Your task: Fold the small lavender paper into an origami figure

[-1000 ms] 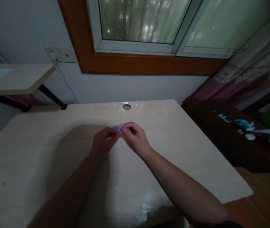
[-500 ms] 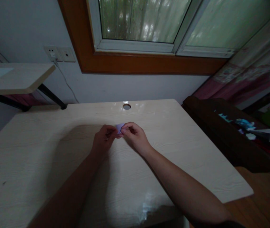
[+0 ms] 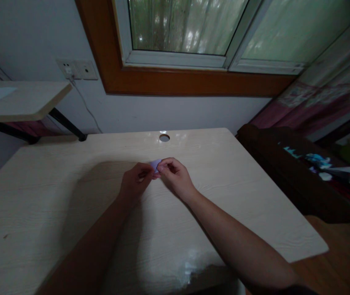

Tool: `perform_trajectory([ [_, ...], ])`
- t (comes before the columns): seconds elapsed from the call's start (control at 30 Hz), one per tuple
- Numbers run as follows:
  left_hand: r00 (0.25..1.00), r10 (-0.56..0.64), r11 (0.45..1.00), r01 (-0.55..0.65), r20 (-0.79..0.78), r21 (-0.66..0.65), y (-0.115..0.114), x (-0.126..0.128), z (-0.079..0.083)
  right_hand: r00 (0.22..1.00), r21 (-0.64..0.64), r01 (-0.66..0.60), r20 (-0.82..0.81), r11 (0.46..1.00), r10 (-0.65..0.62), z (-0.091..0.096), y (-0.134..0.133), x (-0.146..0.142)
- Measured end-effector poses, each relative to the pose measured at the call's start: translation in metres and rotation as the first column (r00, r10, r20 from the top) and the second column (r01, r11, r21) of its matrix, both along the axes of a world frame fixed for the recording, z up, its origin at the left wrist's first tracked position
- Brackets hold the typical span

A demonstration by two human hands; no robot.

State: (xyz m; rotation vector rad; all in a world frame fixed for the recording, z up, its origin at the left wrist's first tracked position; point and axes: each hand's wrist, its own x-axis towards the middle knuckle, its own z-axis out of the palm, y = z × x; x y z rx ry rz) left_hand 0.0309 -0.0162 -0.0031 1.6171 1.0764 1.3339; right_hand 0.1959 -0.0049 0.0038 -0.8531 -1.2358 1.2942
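Observation:
A small piece of light purple paper is pinched between my two hands, above the far middle of the pale wooden table. My left hand grips its left side between thumb and fingers. On the opposite side my right hand holds it the same way, thumb nearest me and fingers curled. The fingertips of both hands almost meet and cover much of the paper, so its full shape is hidden.
Behind the hands, a round cable hole lies near the table's back edge. A raised shelf on black legs stands at the left. A white cord hangs from the wall socket. Dark wooden furniture adjoins the right side.
My left fingers have shifted very slightly to the right along the paper. The right hand stays almost in place, and both hands keep their hold.

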Motion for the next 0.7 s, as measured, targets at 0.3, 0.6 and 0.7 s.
perform_trajectory([
  [0.3, 0.996, 0.033, 0.997, -0.027, -0.088, 0.066, -0.0001, 0.0001, -0.0017, 0.999, 0.017, 0.024, 0.025, 1.0, -0.024, 0.0004, -0.0005, 0.001],
  [0.6, 0.995, 0.074, 0.997, -0.072, -0.068, 0.033, 0.0009, 0.0013, -0.0034, 0.998, 0.046, 0.05, 0.045, 0.998, -0.052, -0.0011, -0.0028, -0.0001],
  [0.7, 0.995, 0.081, 0.997, -0.08, -0.054, 0.009, 0.0005, 0.0018, -0.0014, 0.996, 0.05, 0.07, 0.051, 0.996, -0.072, -0.0013, -0.0026, -0.0004],
])
